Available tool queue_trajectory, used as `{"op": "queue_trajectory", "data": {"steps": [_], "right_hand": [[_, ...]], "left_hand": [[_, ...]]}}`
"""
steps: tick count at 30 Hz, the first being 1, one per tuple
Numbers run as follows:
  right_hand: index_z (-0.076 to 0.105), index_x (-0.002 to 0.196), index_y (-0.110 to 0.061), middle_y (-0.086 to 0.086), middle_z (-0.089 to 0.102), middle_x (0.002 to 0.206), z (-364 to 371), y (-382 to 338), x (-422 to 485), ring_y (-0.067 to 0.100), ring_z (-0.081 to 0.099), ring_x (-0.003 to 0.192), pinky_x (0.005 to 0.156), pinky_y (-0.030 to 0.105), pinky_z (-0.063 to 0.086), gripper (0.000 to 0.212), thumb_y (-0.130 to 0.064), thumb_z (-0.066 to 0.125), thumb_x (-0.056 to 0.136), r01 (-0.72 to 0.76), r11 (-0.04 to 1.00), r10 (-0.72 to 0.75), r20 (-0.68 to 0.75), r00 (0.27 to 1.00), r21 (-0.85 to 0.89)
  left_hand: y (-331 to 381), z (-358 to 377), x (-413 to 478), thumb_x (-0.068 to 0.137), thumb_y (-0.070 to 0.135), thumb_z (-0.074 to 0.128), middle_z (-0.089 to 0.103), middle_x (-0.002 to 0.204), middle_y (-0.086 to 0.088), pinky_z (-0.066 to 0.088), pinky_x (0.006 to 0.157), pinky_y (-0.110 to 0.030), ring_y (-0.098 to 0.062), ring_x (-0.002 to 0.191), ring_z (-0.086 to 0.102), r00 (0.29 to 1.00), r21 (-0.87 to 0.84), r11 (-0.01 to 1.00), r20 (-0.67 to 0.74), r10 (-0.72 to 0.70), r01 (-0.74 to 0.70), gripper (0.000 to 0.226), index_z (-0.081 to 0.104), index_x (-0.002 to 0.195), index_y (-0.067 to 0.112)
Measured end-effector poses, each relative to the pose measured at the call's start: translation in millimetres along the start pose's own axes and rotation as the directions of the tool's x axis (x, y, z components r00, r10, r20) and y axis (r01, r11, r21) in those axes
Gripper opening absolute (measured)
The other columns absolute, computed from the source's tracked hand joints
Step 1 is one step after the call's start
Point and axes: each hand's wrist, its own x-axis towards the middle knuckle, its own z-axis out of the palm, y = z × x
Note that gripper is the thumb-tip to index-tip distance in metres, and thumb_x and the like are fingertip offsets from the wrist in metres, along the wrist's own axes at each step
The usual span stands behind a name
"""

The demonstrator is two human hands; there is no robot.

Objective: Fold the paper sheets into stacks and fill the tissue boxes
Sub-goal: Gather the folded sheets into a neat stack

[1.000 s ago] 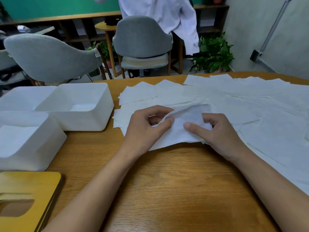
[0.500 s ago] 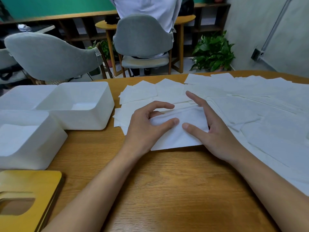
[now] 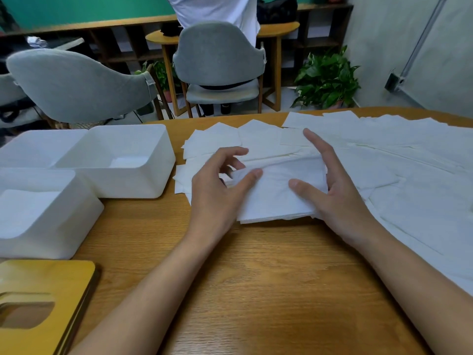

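A folded stack of white paper sheets (image 3: 276, 196) lies on the wooden table (image 3: 256, 278) between my hands. My left hand (image 3: 217, 185) has its thumb on the stack's top left, with curled fingers at its left edge, pinching it. My right hand (image 3: 332, 190) stands on edge against the stack's right side, thumb on top and fingers straight. Several loose sheets (image 3: 409, 180) cover the table's right and far side. Three white tissue boxes stand open at the left: a middle box (image 3: 153, 180), a near box (image 3: 76, 226) holding white paper, and a far box (image 3: 30, 144).
A yellow wooden lid (image 3: 58, 283) with a slot lies at the near left corner. Grey chairs (image 3: 76, 85), a potted plant (image 3: 325, 80) and a person in white (image 3: 217, 8) are beyond the table's far edge.
Both hands first folded a sheet over and pressed it flat. Now the right hand has turned onto its edge beside the stack, and the left fingers have curled up at the left edge.
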Motion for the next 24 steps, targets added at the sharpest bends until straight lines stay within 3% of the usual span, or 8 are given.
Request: {"op": "queue_trajectory", "data": {"steps": [4, 6, 8, 11, 13, 16, 20, 24], "right_hand": [[0.043, 0.15, -0.051, -0.015, 0.054, 0.15, -6, 4, 4, 0.011, 0.056, 0.136, 0.11, 0.039, 0.05, 0.076, -0.012, 0.072, 0.092, -0.086, 0.931, 0.099, -0.017, 0.995, 0.354], [0.044, 0.149, -0.052, -0.011, 0.057, 0.148, -6, 5, 5, 0.018, 0.061, 0.132, 0.104, 0.042, 0.053, 0.079, -0.016, 0.074, 0.086, -0.132, 0.891, 0.144, 0.007, 0.99, 0.434], [0.04, 0.151, -0.053, -0.025, 0.055, 0.145, -6, 8, 6, 0.008, 0.057, 0.133, 0.108, 0.036, 0.051, 0.08, -0.015, 0.074, 0.089, -0.111, 0.929, 0.116, 0.006, 0.993, 0.353], [0.027, 0.155, -0.052, -0.06, 0.038, 0.128, -2, 8, 5, -0.026, 0.042, 0.125, 0.103, 0.003, 0.04, 0.082, -0.017, 0.071, 0.096, -0.075, 0.991, 0.077, -0.011, 0.997, 0.108], [0.021, 0.157, -0.053, -0.063, 0.028, 0.132, 1, 9, 4, -0.031, 0.032, 0.127, 0.1, -0.004, 0.031, 0.087, -0.023, 0.074, 0.094, -0.067, 0.997, 0.067, -0.003, 0.998, 0.026], [0.018, 0.158, -0.052, -0.058, 0.022, 0.14, 3, 10, 3, -0.033, 0.025, 0.13, 0.099, -0.007, 0.027, 0.091, -0.026, 0.076, 0.093, -0.048, 0.999, 0.048, 0.003, 0.999, -0.015], [0.021, 0.158, -0.051, -0.049, 0.026, 0.146, 4, 12, 4, -0.024, 0.034, 0.134, 0.103, 0.004, 0.04, 0.093, -0.021, 0.078, 0.091, -0.06, 0.998, 0.06, -0.02, 0.998, 0.018], [0.021, 0.157, -0.054, -0.037, 0.028, 0.155, 4, 15, 5, -0.014, 0.035, 0.14, 0.108, 0.008, 0.039, 0.097, -0.027, 0.083, 0.087, -0.094, 0.995, 0.094, 0.007, 0.996, 0.017]], "left_hand": [[3, -2, 7, 0.101, 0.047, 0.064, 0.064, 0.121, 0.019, 0.05, 0.075, -0.008, 0.015, 0.102, 0.061, 0.968, -0.107, 0.964, 0.082, -0.236, 0.244, 0.033, 0.061, 0.131, 0.035], [15, 0, 6, 0.105, 0.051, 0.052, 0.072, 0.127, 0.007, 0.056, 0.086, -0.02, 0.005, 0.107, 0.07, 0.831, -0.446, 0.711, 0.4, -0.386, 0.544, 0.038, 0.06, 0.135, 0.028], [18, 3, 5, 0.105, 0.051, 0.047, 0.076, 0.125, -0.003, 0.058, 0.096, -0.038, -0.017, 0.114, 0.074, 0.756, -0.563, 0.505, 0.518, -0.401, 0.654, 0.039, 0.064, 0.13, 0.025], [11, 5, 5, 0.101, 0.043, 0.062, 0.075, 0.121, 0.003, 0.059, 0.1, -0.04, -0.013, 0.11, 0.073, 0.821, -0.483, 0.668, 0.407, -0.4, 0.565, 0.031, 0.069, 0.127, 0.029], [7, 2, 3, 0.098, 0.039, 0.07, 0.069, 0.116, 0.016, 0.058, 0.09, -0.022, 0.005, 0.098, 0.068, 0.898, -0.293, 0.867, 0.309, -0.313, 0.403, 0.029, 0.068, 0.127, 0.04], [0, 0, 2, 0.099, 0.033, 0.072, 0.063, 0.113, 0.033, 0.046, 0.079, -0.004, 0.022, 0.098, 0.057, 0.94, -0.196, 0.945, 0.274, -0.202, 0.26, 0.031, 0.066, 0.128, 0.042], [0, -2, 2, 0.098, 0.019, 0.074, 0.072, 0.108, 0.026, 0.052, 0.079, -0.011, 0.009, 0.1, 0.065, 0.95, -0.256, 0.937, 0.262, -0.168, 0.237, 0.028, 0.071, 0.124, 0.027], [-6, 0, 2, 0.096, 0.028, 0.076, 0.073, 0.113, -0.007, 0.058, 0.088, -0.044, -0.03, 0.107, 0.066, 0.955, -0.24, 0.946, 0.254, -0.155, 0.217, 0.023, 0.073, 0.118, 0.032]]}}
